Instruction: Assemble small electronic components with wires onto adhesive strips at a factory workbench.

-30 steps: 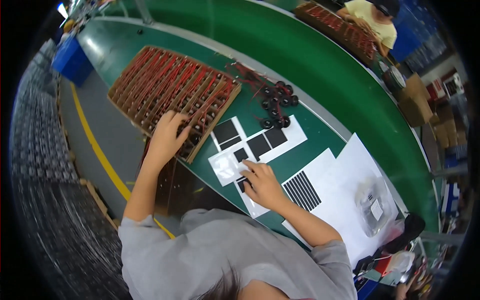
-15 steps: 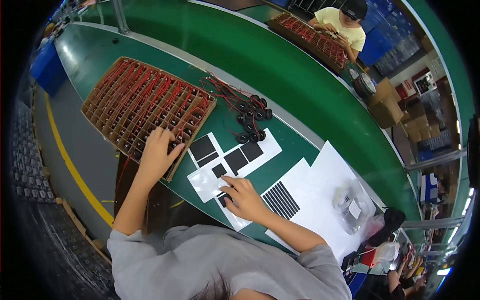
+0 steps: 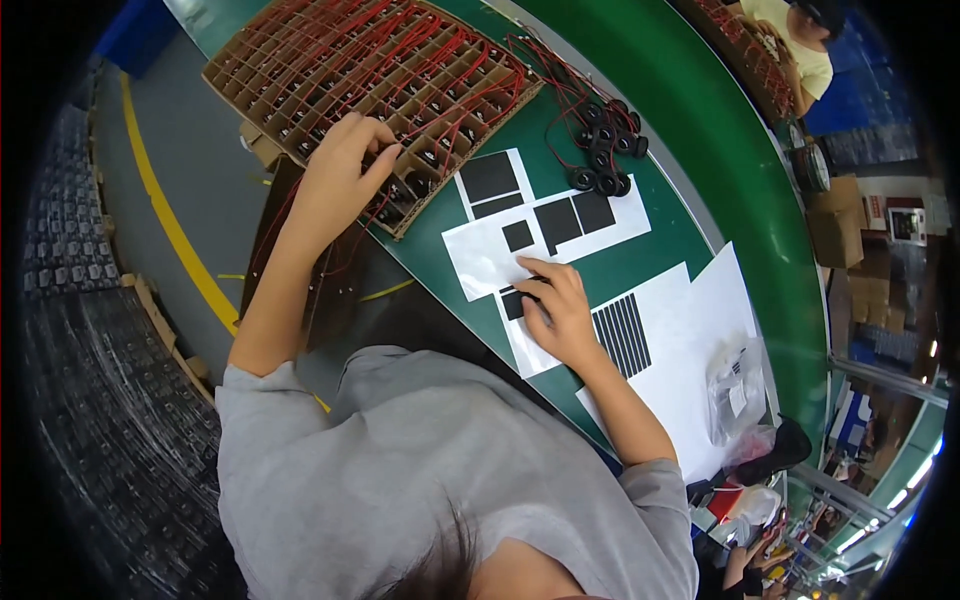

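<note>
My left hand (image 3: 345,178) is over the near corner of a shallow cardboard box (image 3: 470,140) divided into small compartments. Its thumb stands apart from the bent fingers, and nothing shows between them. Round black parts with red wires fill many compartments. My right hand (image 3: 562,315) rests on white backing sheets (image 3: 476,262), its fingers spread and the index fingertip touching the paper. Black adhesive-looking pieces lie on these sheets, among them a small square (image 3: 517,235) just beyond that fingertip and larger rectangles (image 3: 558,226). Part of another black piece (image 3: 514,303) shows beside the thumb.
A heap of round black parts with red wires (image 3: 604,150) lies beyond the sheets. At the right are a large white sheet with black strips (image 3: 623,335) and a clear plastic bag (image 3: 735,395). Across the green bench, a person (image 3: 800,50) sits by another box.
The view has shifted, so the box, sheets and bench appear higher and farther right. Both hands keep nearly the same places over the box corner and the sheets.
</note>
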The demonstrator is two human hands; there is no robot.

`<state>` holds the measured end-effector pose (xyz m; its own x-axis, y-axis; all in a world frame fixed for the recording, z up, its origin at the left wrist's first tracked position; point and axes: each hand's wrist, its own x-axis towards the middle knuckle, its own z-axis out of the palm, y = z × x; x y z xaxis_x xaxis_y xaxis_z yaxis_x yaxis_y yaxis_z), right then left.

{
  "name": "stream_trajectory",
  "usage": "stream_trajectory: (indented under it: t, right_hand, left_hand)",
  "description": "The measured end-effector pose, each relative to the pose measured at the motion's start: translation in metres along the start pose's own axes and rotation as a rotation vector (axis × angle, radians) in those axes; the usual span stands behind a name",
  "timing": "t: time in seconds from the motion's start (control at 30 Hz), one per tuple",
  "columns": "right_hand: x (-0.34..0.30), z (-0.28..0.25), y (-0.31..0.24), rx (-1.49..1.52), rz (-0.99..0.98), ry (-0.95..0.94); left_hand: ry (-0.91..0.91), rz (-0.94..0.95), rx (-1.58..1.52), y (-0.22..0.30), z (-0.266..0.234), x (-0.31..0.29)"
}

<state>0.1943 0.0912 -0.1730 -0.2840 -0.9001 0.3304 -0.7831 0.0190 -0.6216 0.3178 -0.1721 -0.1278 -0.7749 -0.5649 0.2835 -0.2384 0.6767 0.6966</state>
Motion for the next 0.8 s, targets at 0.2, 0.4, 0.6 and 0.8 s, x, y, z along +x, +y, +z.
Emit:
stream_trajectory:
  t: [0.2, 0.4, 0.6, 0.8]
  right_hand:
    - [-0.016, -0.009, -0.007, 0.028, -0.065, 0.22]
    - [-0.028, -0.025, -0.031, 0.119, 0.061, 0.381]
    - [-0.05, -0.022, -0.047, 0.019, 0.169, 0.499]
    - [-0.085, -0.006, -0.047, 0.035, 0.371, 0.708]
  left_hand:
    - [-0.057, 0.298, 0.182, 0.009, 0.024, 0.003]
    - [-0.056, 0.264, 0.302, 0.019, 0.049, 0.004]
    - [-0.064, 0.279, 0.336, 0.022, 0.049, 0.006]
    - [-0.102, 0.176, 0.106, 0.022, 0.044, 0.006]
